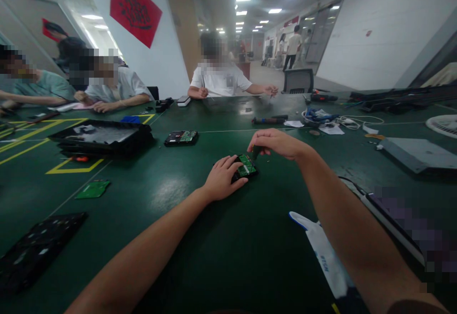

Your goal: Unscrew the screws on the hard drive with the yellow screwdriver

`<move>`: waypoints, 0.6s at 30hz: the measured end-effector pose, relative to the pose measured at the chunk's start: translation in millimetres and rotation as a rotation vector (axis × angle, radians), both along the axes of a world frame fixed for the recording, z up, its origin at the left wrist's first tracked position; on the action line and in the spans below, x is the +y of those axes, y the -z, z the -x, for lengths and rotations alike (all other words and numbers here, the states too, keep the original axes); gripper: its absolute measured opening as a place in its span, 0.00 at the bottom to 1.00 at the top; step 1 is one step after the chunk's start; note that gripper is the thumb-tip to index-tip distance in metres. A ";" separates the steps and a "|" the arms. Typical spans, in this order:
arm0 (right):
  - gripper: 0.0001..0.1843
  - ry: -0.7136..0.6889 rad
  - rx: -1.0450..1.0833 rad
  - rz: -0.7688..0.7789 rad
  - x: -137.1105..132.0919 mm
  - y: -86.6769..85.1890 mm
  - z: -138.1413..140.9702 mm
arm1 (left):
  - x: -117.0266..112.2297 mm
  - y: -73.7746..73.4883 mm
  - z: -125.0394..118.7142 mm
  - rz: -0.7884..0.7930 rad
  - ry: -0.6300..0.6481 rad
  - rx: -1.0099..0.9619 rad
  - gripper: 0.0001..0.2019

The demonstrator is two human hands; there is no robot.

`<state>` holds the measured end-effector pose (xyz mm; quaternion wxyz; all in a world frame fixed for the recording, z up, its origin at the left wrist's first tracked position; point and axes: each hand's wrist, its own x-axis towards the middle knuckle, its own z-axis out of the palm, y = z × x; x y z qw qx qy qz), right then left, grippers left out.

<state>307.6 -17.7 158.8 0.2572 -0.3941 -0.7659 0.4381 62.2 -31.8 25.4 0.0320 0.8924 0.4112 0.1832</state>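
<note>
In the middle of the table lies a small black device with an exposed green circuit board (245,166). My left hand (223,178) holds it from the left, thumb along the near edge and fingers over the far side, covering part of it. Above its right side, my right hand (273,143) is closed around a screwdriver (255,152) with a dark handle. The screwdriver stands nearly upright, its thin shaft pointing down at the board; whether the tip sits in a screw is too small to tell.
Farther left are a similar opened device (181,137) and a black tray (103,135). A loose green board (93,189) and black panel (43,247) lie nearer. Right are a white glove (326,257), a grey metal case (417,154) and cables (357,121). Co-workers sit across the table.
</note>
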 end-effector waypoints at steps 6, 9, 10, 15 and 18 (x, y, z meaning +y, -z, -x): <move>0.16 -0.066 0.039 0.076 -2.9 -0.7 -0.3 | 4.8 -0.4 3.0 -0.008 0.024 0.007 0.30; 0.19 -0.082 0.090 0.176 -4.4 -0.5 -3.2 | 6.2 2.4 3.4 -0.018 0.014 0.000 0.29; 0.20 -0.079 0.112 0.208 -4.5 -0.1 -4.4 | 6.3 3.1 3.4 -0.019 0.011 -0.001 0.29; 0.22 -0.084 0.098 0.195 -2.1 0.2 -9.3 | 6.0 4.2 3.3 -0.024 0.016 0.002 0.28; 0.19 -0.052 0.009 0.046 -0.3 -1.2 -8.7 | 6.1 5.3 3.2 -0.033 0.011 -0.001 0.28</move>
